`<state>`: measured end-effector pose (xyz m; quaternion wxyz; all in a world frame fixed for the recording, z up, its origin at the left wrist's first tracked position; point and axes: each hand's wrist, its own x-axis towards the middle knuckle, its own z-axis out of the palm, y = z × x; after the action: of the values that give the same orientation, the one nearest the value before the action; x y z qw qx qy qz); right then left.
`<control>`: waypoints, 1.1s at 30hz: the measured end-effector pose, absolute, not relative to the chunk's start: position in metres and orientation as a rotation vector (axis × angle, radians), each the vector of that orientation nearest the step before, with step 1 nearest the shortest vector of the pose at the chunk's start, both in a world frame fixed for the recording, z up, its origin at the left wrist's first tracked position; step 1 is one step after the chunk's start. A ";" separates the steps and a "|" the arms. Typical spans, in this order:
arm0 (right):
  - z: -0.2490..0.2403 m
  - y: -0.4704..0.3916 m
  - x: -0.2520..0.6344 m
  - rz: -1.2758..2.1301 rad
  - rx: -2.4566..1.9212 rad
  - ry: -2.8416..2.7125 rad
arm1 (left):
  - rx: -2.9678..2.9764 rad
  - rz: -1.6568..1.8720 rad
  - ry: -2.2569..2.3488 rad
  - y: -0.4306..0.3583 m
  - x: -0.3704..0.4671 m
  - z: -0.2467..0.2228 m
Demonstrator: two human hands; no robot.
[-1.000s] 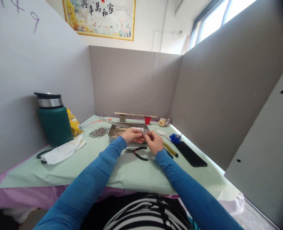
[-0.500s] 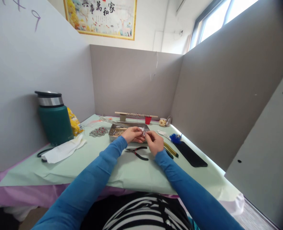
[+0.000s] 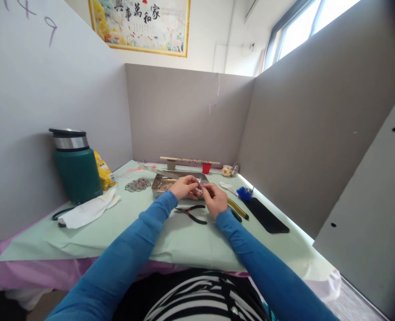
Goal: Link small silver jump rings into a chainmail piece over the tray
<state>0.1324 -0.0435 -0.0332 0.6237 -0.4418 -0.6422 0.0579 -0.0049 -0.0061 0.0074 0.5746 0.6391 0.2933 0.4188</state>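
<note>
Both hands meet over the front right part of a metal tray (image 3: pixel 157 192) that holds small gold-coloured beads. My left hand (image 3: pixel 185 187) is closed, its fingertips pinching a tiny shiny piece too small to make out. My right hand (image 3: pixel 215 199) pinches at the same spot from the right, fingertips nearly touching those of the left. Pliers with black and red handles (image 3: pixel 196 217) lie on the green cloth just below the hands. A pile of silvery pieces with red beads (image 3: pixel 137 184) rests left of the tray.
A green bottle (image 3: pixel 77 171), a white cloth (image 3: pixel 88 209) and a yellow packet (image 3: pixel 104 171) stand or lie at the left. Behind the tray, a beaded stick (image 3: pixel 191 160) spans two cups. At the right are a yellow-handled tool (image 3: pixel 238 208), blue tassel (image 3: pixel 244 193) and black phone-like slab (image 3: pixel 267 216).
My right hand has shifted very slightly to the left. The fingertips of both hands still meet over the tray, and the objects on the table lie as before.
</note>
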 end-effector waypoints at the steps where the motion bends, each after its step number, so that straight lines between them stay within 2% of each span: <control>1: -0.034 -0.042 0.133 0.150 -1.024 -1.457 | 1.527 0.991 0.696 -0.006 -0.004 0.008; 13: -0.041 -0.030 0.141 0.140 -1.227 -1.526 | 2.248 0.936 0.899 -0.001 -0.002 -0.005; 19: -0.043 -0.025 0.143 0.231 -1.250 -1.498 | 2.524 1.070 0.998 -0.004 -0.004 -0.005; 24: -0.041 -0.026 0.142 0.273 -1.196 -1.435 | 2.255 1.021 0.936 -0.006 0.001 -0.003; 30: -0.034 -0.030 0.139 0.678 -1.064 -1.337 | 1.693 0.812 0.724 -0.007 0.001 0.004; 33: -0.035 -0.031 0.139 0.620 -1.081 -1.372 | 1.697 0.810 0.709 -0.008 0.000 0.005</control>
<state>0.1392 -0.0312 -0.0346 0.6005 -0.4664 -0.5918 0.2676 0.0002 -0.0081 0.0051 0.5362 0.7128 0.2976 0.3404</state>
